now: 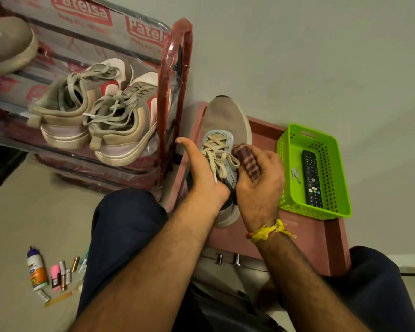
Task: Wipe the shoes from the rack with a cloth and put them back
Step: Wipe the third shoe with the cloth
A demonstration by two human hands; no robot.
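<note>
Down near the left knee, small bottles [37, 269] and tubes lie scattered on the floor. Further up, the left hand [203, 172] grips the shoe [225, 118] around its laced middle, thumb sticking out to the left, other fingers hidden under it so can't tell how they sit. Right hand [259, 180], yellow thread on the wrist, has its fingers curled round a bunched checked cloth [246, 159], pressed against the shoe's right side. Shoe's a grey-beige knit runner with cream laces and white sole, toe pointing far, sitting on a pink stool [304, 238]. Green basket [283, 149] with a remote [312, 178] sits right of it. Far left, the rack [175, 68] holds a beige pair [98, 111].
</note>
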